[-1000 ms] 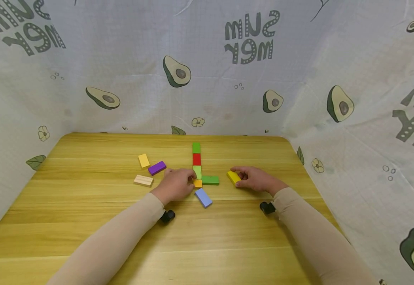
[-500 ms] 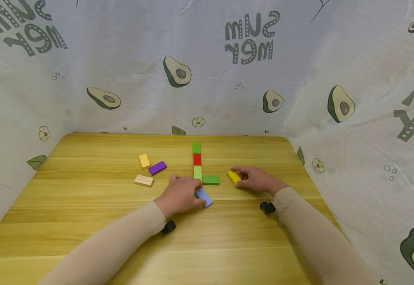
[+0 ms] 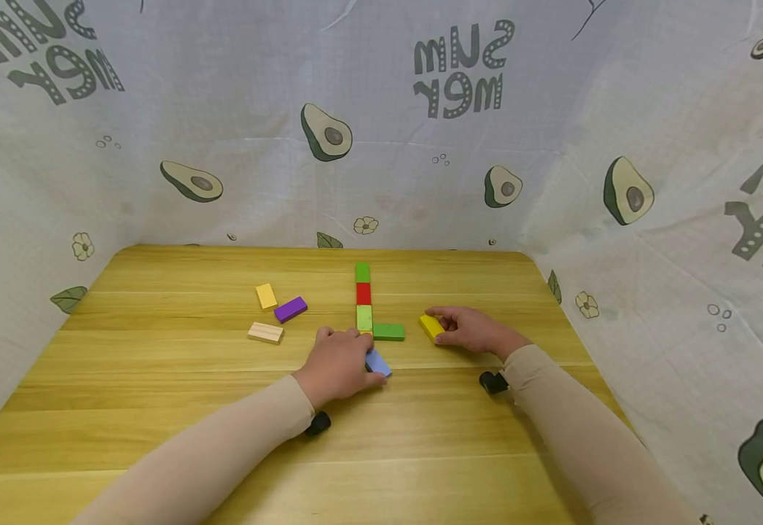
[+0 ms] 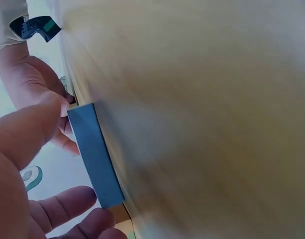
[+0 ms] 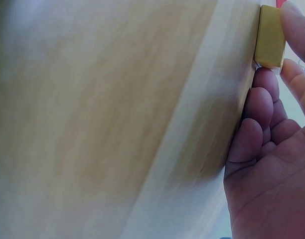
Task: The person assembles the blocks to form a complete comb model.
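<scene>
My left hand (image 3: 338, 364) holds a light blue wooden block (image 3: 378, 363) that lies slantwise on the table. In the left wrist view the thumb is at one end of this blue block (image 4: 95, 154) and the fingertips are at the other. My right hand (image 3: 476, 332) pinches a yellow block (image 3: 430, 328) between thumb and fingers, low over the tabletop. Ahead of the left hand runs a column of blocks: green (image 3: 363, 273), red (image 3: 364, 294), light green (image 3: 364, 318), and an orange one mostly hidden by the fingers. Another green block (image 3: 389, 332) juts sideways from the column's near end.
Left of the column lie three loose blocks: a pale yellow block (image 3: 266, 296), a purple block (image 3: 291, 310) and a plain wood block (image 3: 266, 333). The wooden table (image 3: 394, 467) meets a printed cloth (image 3: 250, 117) at its back and sides.
My left hand has moved from beside the orange block toward me and slightly right, and has taken hold of the blue block. The right hand stays in place with the yellow block.
</scene>
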`<state>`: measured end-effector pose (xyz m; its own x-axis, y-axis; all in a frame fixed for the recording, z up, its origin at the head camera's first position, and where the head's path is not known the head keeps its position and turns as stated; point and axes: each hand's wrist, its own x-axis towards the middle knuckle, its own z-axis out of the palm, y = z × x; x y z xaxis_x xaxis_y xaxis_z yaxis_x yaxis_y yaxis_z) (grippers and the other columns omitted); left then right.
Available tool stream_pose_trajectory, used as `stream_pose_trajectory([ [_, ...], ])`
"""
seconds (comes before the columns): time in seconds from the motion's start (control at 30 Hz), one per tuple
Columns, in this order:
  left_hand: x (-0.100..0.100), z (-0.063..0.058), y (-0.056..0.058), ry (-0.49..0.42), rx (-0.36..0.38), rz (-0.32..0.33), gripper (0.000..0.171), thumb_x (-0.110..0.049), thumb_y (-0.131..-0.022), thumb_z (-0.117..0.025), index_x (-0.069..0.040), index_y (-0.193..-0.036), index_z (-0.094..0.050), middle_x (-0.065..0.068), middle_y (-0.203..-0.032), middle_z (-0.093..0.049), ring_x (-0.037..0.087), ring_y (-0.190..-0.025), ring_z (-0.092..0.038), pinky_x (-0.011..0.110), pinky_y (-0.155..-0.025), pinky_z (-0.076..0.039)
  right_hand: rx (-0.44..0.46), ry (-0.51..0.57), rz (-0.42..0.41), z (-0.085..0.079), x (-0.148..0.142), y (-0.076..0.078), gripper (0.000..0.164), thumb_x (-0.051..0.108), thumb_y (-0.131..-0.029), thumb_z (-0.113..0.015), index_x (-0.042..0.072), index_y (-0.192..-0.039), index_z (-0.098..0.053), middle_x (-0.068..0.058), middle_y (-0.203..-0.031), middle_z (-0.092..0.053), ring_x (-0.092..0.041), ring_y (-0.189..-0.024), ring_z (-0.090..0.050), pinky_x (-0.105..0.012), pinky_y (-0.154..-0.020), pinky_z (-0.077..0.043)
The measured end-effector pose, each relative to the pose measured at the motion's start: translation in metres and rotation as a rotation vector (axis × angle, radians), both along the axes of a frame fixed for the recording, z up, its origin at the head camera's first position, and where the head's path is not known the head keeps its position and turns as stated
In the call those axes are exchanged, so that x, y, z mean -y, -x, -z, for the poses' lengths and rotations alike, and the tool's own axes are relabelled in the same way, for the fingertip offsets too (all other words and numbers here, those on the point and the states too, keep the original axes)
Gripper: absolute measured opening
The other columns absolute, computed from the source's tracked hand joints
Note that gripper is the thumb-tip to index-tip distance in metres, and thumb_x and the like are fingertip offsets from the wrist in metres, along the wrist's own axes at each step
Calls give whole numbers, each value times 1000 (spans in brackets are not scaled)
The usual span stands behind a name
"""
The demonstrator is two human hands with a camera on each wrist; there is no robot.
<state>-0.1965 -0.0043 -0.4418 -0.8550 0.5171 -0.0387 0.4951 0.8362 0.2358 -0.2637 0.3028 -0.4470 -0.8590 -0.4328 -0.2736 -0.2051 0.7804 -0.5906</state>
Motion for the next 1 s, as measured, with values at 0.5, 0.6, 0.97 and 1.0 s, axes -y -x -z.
stream_pose_trajectory([
  [0.5,0,3,0,-8,-29,11,54,-63,-89,-76,-18,-118,-71,-3,-103,-69,14,-90,-61,57,-103,-41,3,11,3,0,0,0,59,18,-102,-71,3,-154,-50,-6,-95,-54,-19,-84,-48,-34,-77,-41],
  [0.6,5,5,0,-26,-19,12,56,-63,-89,-77,-18,-122,-72,-3,-108,-71,15,-97,-65,59,-106,-40,6,10,6,0,0,0,59,19,-102,-71,4,-154,-50,-6,-96,-54,-19,-84,-48,-34,-78,-41],
  [0.97,24,10,3,-151,62,-18,57,-52,-83,-87,-15,-125,-74,-1,-124,-74,19,-114,-69,62,-109,-36,18,16,9,0,1,0,59,18,-102,-71,3,-155,-50,-6,-94,-53,-19,-80,-46,-32,-74,-40],
  [1.0,25,10,4,-158,69,-18,56,-50,-84,-87,-15,-126,-74,-1,-125,-73,19,-116,-69,62,-109,-36,18,18,10,0,1,0,59,18,-102,-71,3,-155,-50,-6,-94,-53,-19,-80,-45,-32,-73,-40],
])
